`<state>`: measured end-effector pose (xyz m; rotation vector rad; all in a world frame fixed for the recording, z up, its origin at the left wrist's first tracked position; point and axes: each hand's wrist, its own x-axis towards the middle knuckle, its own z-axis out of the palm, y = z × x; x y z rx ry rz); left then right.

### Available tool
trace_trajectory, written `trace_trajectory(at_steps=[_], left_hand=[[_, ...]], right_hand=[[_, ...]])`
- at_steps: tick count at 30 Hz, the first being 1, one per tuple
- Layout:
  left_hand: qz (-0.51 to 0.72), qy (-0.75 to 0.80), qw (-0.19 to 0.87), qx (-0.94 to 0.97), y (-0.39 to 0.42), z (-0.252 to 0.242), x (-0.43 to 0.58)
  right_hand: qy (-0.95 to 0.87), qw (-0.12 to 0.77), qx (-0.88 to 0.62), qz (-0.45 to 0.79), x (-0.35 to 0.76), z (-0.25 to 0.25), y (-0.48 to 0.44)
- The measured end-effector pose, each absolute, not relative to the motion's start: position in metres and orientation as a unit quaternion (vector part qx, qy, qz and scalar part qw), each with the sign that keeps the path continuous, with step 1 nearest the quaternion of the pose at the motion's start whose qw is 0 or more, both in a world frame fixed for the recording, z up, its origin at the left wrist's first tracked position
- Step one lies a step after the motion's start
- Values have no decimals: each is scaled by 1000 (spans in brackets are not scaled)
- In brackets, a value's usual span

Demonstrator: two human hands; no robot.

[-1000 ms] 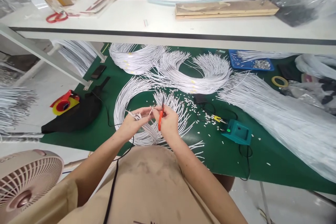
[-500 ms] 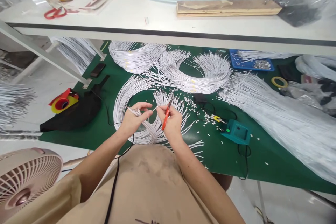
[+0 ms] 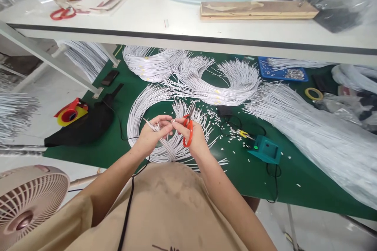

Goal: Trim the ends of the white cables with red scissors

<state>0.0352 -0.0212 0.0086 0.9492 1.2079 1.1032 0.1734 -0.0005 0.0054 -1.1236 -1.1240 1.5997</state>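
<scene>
My left hand [image 3: 150,136] is closed around a few white wires [image 3: 153,126], whose ends stick out past the back of the fingers. Red-handled scissors [image 3: 190,135] rest in my right hand [image 3: 198,138], with the blades pointing away from me. Thumb and forefinger of that hand meet the left fingertips at a wire end; the exact contact is too small to make out. Below both hands a looped bundle of white wires [image 3: 134,121] lies on the green table [image 3: 235,180]. Small white cut pieces [image 3: 212,115] are scattered just beyond the right hand.
More wire bundles [image 3: 224,96] lie behind, beneath a white shelf [image 3: 147,19]. To the right are yellow-handled pliers [image 3: 243,133], a teal device [image 3: 265,149] and plastic-wrapped wires [image 3: 321,145]. A tape dispenser [image 3: 70,111] and black pouch [image 3: 85,129] lie left, near a fan [image 3: 32,204].
My hands have come together at the wire end. The scissors have turned in my right hand, so both red handle loops now show. The bundles stay where they were.
</scene>
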Motion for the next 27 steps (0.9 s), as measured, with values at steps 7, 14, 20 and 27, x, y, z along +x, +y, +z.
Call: trace_trajectory(at_steps=[7,14,20,27], left_hand=[[442,549,568,425,-20,13,31],[417,567,546,454,-20,18,32],[417,586,514,467,-20,12,29],[422,615,440,500,-21,11,30]], right_hand=[[-711,269,-558,333,187,-9,1],[-789,156,-556,209,188,4,1],[-810,126,-548,165,191,10,-1],[-810,114,-556,145,187,12,-5]])
